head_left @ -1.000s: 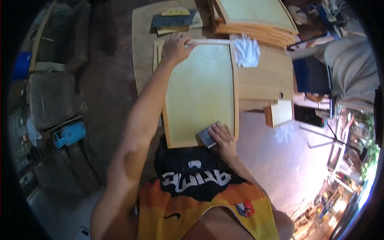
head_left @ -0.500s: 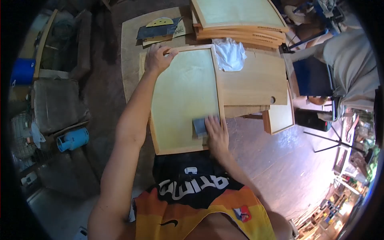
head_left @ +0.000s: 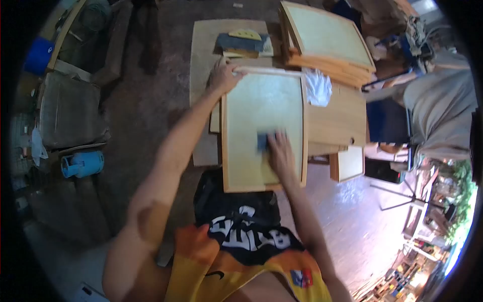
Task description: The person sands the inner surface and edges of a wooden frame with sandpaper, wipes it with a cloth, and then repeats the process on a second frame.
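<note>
A shallow wooden framed panel (head_left: 244, 151) with a pale inner face lies in front of me, its near end close to my shirt. My left hand (head_left: 225, 80) grips the frame at the far left corner, fingers curled over the edge. On the pale face, right of its middle, my right hand (head_left: 280, 151) presses down a dark grey piece of sandpaper (head_left: 262, 142). That hand is smeared by motion, and its fingers partly cover the sandpaper. A crumpled white cloth (head_left: 318, 88) touches or nearly touches the frame's right side.
Behind the panel, a yellow perforated disc (head_left: 245, 34) rests on dark sheets (head_left: 236, 43). Several similar framed panels are stacked (head_left: 332, 38) at the far right. A wooden board (head_left: 334, 118) extends to the right. A blue gas cylinder (head_left: 83, 164) is on the left.
My right hand has slid the sandpaper away from the panel's near right corner, farther up the pale face. My left hand stays at the far left corner. The whole view has shifted.
</note>
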The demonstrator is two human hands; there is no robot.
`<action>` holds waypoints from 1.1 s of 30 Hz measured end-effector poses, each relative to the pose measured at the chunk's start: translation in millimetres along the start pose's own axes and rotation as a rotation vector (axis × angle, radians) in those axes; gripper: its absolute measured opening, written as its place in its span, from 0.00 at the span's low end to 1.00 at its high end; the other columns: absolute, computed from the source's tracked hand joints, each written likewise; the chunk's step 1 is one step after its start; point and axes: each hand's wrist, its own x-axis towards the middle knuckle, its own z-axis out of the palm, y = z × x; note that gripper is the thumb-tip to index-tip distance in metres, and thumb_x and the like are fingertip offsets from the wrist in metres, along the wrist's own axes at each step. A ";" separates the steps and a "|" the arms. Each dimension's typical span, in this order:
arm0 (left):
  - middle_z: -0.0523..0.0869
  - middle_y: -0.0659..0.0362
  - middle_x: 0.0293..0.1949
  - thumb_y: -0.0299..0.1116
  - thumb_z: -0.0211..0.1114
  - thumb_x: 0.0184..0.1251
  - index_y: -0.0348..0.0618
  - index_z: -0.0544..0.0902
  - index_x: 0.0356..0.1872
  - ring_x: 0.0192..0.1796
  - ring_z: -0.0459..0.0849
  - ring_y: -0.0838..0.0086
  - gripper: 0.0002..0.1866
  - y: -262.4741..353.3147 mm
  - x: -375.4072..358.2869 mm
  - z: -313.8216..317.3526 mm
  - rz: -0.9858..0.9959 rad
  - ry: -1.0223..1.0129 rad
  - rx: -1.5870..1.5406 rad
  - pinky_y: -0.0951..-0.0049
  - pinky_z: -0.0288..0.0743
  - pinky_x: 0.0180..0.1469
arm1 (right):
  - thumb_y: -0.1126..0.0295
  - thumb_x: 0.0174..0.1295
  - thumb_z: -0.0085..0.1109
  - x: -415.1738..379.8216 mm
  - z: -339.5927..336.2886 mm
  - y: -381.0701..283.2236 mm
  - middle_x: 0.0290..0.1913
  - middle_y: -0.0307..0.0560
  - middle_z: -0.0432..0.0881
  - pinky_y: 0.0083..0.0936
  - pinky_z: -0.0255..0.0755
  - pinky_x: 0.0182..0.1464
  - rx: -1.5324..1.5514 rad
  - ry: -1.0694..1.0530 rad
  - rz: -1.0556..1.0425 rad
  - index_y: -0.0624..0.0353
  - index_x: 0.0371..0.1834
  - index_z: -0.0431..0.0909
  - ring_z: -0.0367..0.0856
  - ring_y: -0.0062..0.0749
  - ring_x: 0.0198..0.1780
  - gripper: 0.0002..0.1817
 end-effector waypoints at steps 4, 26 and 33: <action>0.80 0.53 0.50 0.50 0.67 0.62 0.48 0.87 0.44 0.55 0.79 0.57 0.19 -14.0 3.1 2.8 -0.090 0.132 -0.180 0.62 0.74 0.58 | 0.84 0.51 0.57 -71.3 -42.1 -50.2 0.59 0.64 0.77 0.44 0.73 0.62 0.034 -0.178 0.200 0.60 0.53 0.79 0.77 0.57 0.59 0.23; 0.84 0.55 0.44 0.40 0.67 0.61 0.48 0.88 0.38 0.50 0.82 0.58 0.09 -37.0 5.1 2.6 0.039 0.203 -0.444 0.61 0.76 0.52 | 0.77 0.59 0.52 166.7 13.1 -46.3 0.68 0.57 0.70 0.47 0.57 0.72 -0.152 0.018 -0.182 0.56 0.66 0.71 0.64 0.57 0.71 0.28; 0.83 0.55 0.46 0.40 0.67 0.62 0.48 0.88 0.40 0.52 0.82 0.59 0.11 -39.3 6.6 6.2 0.025 0.142 -0.419 0.63 0.76 0.54 | 0.78 0.58 0.59 -17.9 -19.4 -88.2 0.60 0.53 0.80 0.42 0.70 0.65 0.137 -0.274 -0.160 0.58 0.59 0.77 0.75 0.51 0.64 0.23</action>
